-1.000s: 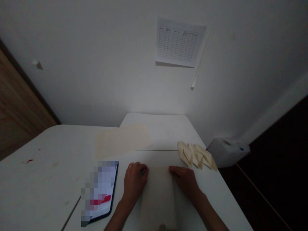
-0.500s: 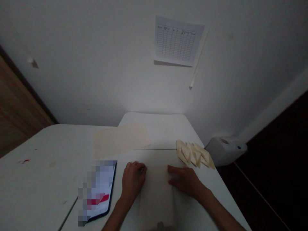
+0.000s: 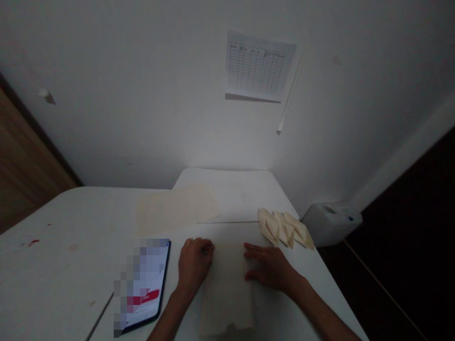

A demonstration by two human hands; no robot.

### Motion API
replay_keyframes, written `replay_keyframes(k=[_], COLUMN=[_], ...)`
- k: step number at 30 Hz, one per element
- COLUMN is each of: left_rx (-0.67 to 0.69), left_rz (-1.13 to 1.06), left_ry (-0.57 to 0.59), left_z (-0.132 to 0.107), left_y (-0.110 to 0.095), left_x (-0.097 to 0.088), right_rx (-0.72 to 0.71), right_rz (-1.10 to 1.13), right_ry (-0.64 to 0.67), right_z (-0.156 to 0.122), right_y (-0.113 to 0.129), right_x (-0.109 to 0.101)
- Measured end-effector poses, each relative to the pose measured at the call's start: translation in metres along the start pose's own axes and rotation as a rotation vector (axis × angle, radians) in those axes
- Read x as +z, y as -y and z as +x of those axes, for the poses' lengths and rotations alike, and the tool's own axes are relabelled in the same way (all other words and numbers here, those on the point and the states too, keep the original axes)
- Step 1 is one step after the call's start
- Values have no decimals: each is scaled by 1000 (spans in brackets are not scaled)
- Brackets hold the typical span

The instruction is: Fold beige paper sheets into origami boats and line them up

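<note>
A long cream sheet of paper (image 3: pixel 229 289) lies on the white table, its length running towards me. My left hand (image 3: pixel 195 261) is at the far left corner, fingers curled and thumb and forefinger pinched at the paper's edge. Across from it, my right hand (image 3: pixel 268 266) rests its fingertips on the far right edge, with the fingers stretched out and the thumb apart, lower along that edge. Several folded cream paper pieces (image 3: pixel 285 228) lie overlapping beyond my right hand. Another flat cream sheet (image 3: pixel 177 208) is spread at the back left.
A phone (image 3: pixel 144 284) with a lit, partly blurred screen lies left of my left hand. Behind the table (image 3: pixel 85 222) is a wall carrying a printed table sheet (image 3: pixel 259 66). A white container (image 3: pixel 332 222) stands past the right edge.
My right hand's fingers have spread, the thumb now lower along the paper's edge. My left hand stays at its corner. The whole view has shifted slightly.
</note>
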State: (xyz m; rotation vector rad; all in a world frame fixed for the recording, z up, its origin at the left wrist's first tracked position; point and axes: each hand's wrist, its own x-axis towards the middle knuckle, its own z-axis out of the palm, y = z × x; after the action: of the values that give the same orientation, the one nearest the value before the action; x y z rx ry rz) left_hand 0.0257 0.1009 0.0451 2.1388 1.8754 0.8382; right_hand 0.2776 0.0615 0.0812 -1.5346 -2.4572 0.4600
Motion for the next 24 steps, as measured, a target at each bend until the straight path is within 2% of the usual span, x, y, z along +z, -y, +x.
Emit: replay_keyframes(k=[16,24], left_rx=[-12,-10], left_rz=[7,8], left_ry=[0,-15], left_z=[2,1], left_y=[-2,-2], left_x=[-2,-3], right_rx=[-35,-31], right_rz=[-37,-41], right_ry=[165,128], right_z=[-6,-12], right_y=[1,6], right_x=[-7,-5])
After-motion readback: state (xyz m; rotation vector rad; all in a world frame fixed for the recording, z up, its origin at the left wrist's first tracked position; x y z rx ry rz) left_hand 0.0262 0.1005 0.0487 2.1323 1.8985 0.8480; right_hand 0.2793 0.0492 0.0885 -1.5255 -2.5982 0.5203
